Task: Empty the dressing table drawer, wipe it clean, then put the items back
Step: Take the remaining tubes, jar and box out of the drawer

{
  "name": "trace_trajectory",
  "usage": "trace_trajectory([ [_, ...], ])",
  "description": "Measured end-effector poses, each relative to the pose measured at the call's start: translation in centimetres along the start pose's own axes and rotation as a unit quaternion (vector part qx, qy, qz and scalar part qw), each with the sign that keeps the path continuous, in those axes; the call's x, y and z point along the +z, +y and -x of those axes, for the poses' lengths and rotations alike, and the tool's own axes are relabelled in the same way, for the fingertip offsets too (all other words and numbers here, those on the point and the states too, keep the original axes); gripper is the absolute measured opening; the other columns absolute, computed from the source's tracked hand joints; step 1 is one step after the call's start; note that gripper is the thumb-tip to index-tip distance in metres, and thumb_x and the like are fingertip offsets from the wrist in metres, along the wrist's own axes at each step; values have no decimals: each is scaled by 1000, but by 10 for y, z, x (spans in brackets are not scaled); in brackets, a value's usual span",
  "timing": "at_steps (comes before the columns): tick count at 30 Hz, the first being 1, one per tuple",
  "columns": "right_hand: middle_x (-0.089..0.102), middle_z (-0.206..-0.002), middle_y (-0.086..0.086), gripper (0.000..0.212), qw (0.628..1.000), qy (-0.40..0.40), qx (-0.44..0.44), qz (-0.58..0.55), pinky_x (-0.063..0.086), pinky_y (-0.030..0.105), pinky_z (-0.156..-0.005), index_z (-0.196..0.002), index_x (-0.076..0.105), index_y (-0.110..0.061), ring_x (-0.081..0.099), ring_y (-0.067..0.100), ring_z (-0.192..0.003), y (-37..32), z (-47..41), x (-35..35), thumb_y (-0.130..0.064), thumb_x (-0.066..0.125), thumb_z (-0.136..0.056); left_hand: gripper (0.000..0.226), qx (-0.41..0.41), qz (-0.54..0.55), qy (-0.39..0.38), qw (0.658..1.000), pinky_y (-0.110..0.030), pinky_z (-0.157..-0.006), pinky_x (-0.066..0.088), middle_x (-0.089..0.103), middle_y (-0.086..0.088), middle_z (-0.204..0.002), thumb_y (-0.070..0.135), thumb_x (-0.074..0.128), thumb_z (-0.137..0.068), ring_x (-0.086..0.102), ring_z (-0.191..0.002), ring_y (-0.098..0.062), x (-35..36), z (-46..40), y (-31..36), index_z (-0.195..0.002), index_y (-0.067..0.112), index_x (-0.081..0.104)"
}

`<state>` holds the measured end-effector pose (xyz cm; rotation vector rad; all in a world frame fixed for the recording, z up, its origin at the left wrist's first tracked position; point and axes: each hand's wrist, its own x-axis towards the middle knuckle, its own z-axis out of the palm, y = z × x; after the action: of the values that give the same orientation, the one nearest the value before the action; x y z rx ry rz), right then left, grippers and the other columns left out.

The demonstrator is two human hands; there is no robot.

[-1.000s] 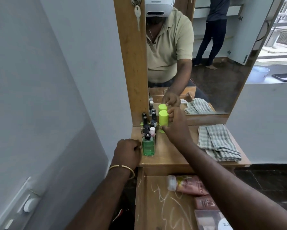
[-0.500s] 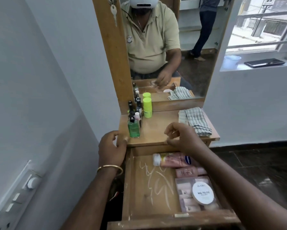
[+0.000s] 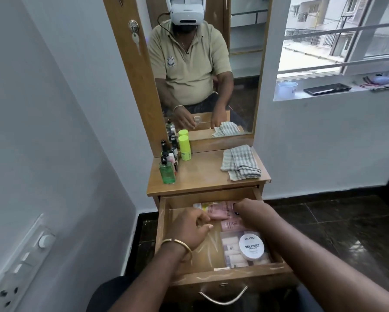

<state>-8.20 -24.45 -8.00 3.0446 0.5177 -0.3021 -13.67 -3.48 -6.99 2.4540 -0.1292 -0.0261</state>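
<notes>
Tabletop (image 3: 202,176): bottles (image 3: 168,163), cloth (image 3: 240,165).
Drawer (image 3: 164,224): both hands on pink tubes (image 3: 218,212).
Left hand (image 3: 192,228): fingers curled at a tube.
Right hand (image 3: 252,212): grip hidden, cannot tell.
Risk: a tube slips if pinched loosely.

1. The drawer (image 3: 276,265) is pulled out in front of the table top (image 3: 202,176).
2. The bottles (image 3: 170,158) stand at the back left of the table top.
3. The cloth (image 3: 240,163) lies on the right.
4. The mirror (image 3: 240,64) stands behind them.
5. The tubes (image 3: 220,213) lie at the back of the drawer.
6. The round tub (image 3: 251,247) sits on a box (image 3: 234,257) at the front right.
7. Both hands are inside the drawer, the left hand (image 3: 192,228) left of the tubes and the right hand (image 3: 254,213) over them.
</notes>
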Motion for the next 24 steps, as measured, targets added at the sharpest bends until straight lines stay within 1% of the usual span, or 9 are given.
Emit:
trace_trajectory([
  [2, 68, -111, 7, 27, 1000, -4, 0, 31, 52, 39, -80, -114, 63, -13, 69, 30, -101, 0, -1, 3, -3, 49, -93, 10, 6, -13, -14, 1000, -25, -78, 54, 68, 11, -92, 30, 77, -79, 62, -82, -3, 6, -1, 2, -81, 30, 67],
  [4, 67, -112, 6, 27, 999, -9, -2, 43, 50, 40, -85, -115, 62, -15, 68, 29, -103, 1, -3, 6, -4, 48, -94, 12, 6, -24, -23, 999, -23, -79, 53, 68, 9, -94, 32, 76, -79, 62, -84, -6, 11, -2, 4, -87, 27, 69],
  [6, 68, -112, 6, 26, 999, -16, -8, 39, 52, 41, -89, -115, 62, -16, 67, 28, -103, 3, -5, 10, -6, 52, -94, 15, -1, -29, -30, 999, -21, -78, 50, 69, 9, -96, 33, 76, -80, 62, -86, -7, 15, -5, 8, -92, 27, 70],
  [8, 68, -114, 8, 26, 999, -27, -19, 25, 55, 41, -89, -118, 62, -17, 67, 28, -105, 4, -8, 12, -10, 55, -95, 16, -4, -35, -34, 999, -20, -78, 50, 69, 9, -97, 33, 76, -79, 63, -87, -8, 19, -9, 10, -93, 26, 70],
  [11, 67, -118, 9, 27, 999, -25, -30, 21, 54, 38, -89, -124, 58, -17, 66, 29, -109, 7, -11, 14, -17, 52, -97, 13, 7, -34, -45, 998, -18, -78, 49, 69, 11, -97, 29, 76, -80, 62, -87, -7, 24, -14, 16, -91, 27, 69],
  [14, 66, -120, 7, 28, 998, -2, -49, 35, 52, 37, -91, -126, 55, -15, 66, 28, -111, 9, -11, 12, -22, 53, -98, 12, 14, -24, -64, 998, -24, -84, 53, 71, 10, -99, 24, 75, -80, 64, -89, -8, 31, -19, 20, -90, 29, 69],
  [19, 64, -123, 11, 36, 993, -12, -112, 40, 54, 42, -92, -131, 47, -8, 66, 28, -110, 17, -10, 12, -16, 56, -97, 15, 16, -48, -65, 997, -28, -85, 53, 69, 9, -103, 29, 73, -81, 63, -91, -10, 37, -20, 22, -95, 25, 68],
  [22, 62, -124, 10, 48, 989, -19, -142, 21, 54, 37, -92, -136, 43, -10, 64, 24, -111, 17, -6, 5, -19, 64, -93, 18, 20, -56, -63, 996, -27, -85, 52, 68, 6, -101, 29, 74, -81, 62, -92, -12, 34, -18, 22, -97, 24, 67],
  [24, 62, -123, 9, 54, 988, -30, -150, -13, 51, 31, -90, -135, 43, -13, 63, 23, -110, 14, -2, -8, -23, 69, -89, 24, 19, -49, -59, 997, -29, -89, 52, 68, 7, -106, 29, 75, -80, 63, -97, -11, 30, -16, 21, -103, 25, 67],
])
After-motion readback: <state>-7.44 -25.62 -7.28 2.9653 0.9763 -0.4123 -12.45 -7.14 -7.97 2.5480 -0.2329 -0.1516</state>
